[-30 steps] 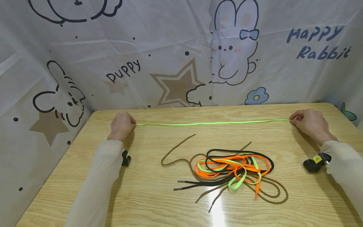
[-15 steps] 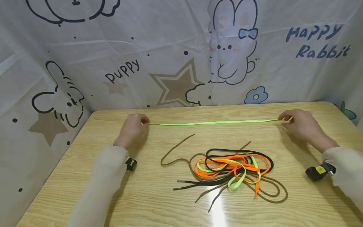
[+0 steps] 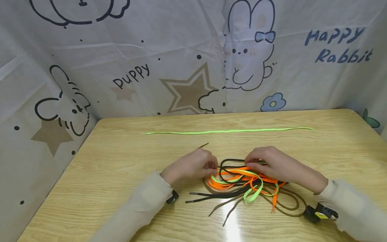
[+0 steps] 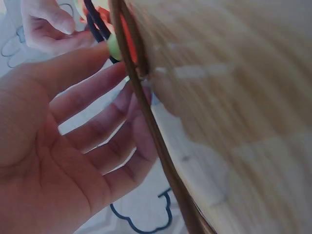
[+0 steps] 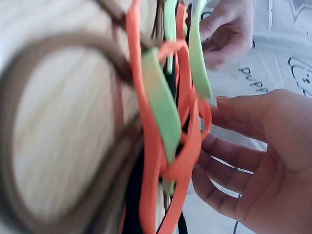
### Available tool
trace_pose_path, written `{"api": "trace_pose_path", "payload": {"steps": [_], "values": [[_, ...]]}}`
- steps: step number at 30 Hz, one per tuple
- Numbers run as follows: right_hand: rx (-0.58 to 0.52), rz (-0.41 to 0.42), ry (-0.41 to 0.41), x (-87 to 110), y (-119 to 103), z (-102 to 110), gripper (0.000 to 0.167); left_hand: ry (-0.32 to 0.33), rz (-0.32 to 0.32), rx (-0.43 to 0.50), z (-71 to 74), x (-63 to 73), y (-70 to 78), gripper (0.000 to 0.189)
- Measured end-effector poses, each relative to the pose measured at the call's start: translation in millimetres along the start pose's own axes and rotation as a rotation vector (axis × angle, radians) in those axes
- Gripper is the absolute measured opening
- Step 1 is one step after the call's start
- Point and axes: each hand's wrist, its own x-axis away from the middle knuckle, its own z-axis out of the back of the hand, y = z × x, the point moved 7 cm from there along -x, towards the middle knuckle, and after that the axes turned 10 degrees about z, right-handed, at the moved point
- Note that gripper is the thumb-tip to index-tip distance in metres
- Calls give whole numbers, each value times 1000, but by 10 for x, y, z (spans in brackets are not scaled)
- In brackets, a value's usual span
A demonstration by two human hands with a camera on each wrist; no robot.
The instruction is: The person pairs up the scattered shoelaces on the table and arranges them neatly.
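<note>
A tangled pile of shoelaces lies mid-table, with orange (image 5: 151, 170), light green (image 5: 163, 107), black (image 3: 231, 194) and brown (image 4: 158, 136) ones looped over each other. My left hand (image 3: 193, 166) is at the pile's left edge, fingers loosely bent; in the left wrist view its fingertips are right at the laces, partly behind the brown one. My right hand (image 3: 276, 164) reaches over the pile's upper right, thumb and fingers apart; the right wrist view shows its fingertips against the orange loops. Behind the pile, a single green shoelace (image 3: 229, 131) lies stretched straight, away from both hands.
The wooden table (image 3: 90, 195) reaches back to a printed cloth (image 3: 181, 40) hanging behind it and along the left side. Black wrist cameras sit under both sleeves, the right one (image 3: 312, 214) close to the brown loops.
Both hands have let go of the ends of the straight green shoelace, which stays lying at the back. They have moved inward and toward the front, to the pile.
</note>
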Motion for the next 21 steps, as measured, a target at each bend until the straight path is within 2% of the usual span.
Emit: {"api": "trace_pose_path", "payload": {"steps": [5, 8, 11, 13, 18, 21], "values": [[-17, 16, -48, -15, -113, -116, 9, -19, -53, -71, -77, 52, 109, 7], [-37, 20, -77, 3, -163, -156, 9, -47, -45, -68, -117, 86, 145, 5], [-66, 16, -123, 27, -209, -183, 7, -48, -34, -92, -150, 139, 203, 5], [-88, 5, -172, 44, -238, -205, 6, -19, -39, -157, -169, 195, 272, 4], [-129, -21, -309, 70, -304, -281, 6, 101, -77, -431, -224, 340, 495, 5], [-129, -24, -357, 69, -340, -321, 9, 148, -76, -546, -253, 401, 589, 10]]}}
